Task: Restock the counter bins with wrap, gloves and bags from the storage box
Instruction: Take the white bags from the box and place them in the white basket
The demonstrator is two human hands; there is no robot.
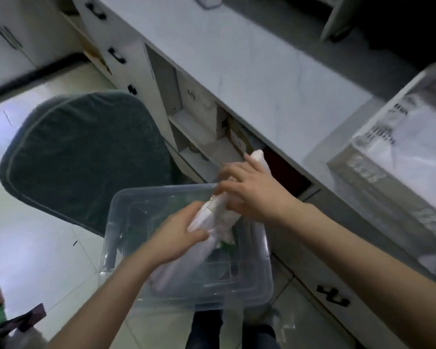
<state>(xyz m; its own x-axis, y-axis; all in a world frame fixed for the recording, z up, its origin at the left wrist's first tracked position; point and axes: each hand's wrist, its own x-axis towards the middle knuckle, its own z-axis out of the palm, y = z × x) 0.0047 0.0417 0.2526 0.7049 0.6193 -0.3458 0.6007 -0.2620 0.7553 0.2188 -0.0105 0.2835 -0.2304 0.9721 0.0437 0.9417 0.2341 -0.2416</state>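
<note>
A clear plastic storage box (126,205) rests on my lap below the counter edge. Over its far right corner I hold a white roll of wrap (222,212), tilted with its far end (258,157) up toward the counter. My left hand (179,235) grips the roll's lower end. My right hand (249,192) is closed around its upper part. More whitish packets lie in the box under my left wrist, blurred. A white slotted counter bin (378,172) stands on the counter at the right.
The pale counter (249,71) runs diagonally from top left to right. Under it are open cubbies (199,127) with boxes and drawers with black handles (334,295). A dark green chair cushion (86,152) sits left of the box. Tiled floor lies to the left.
</note>
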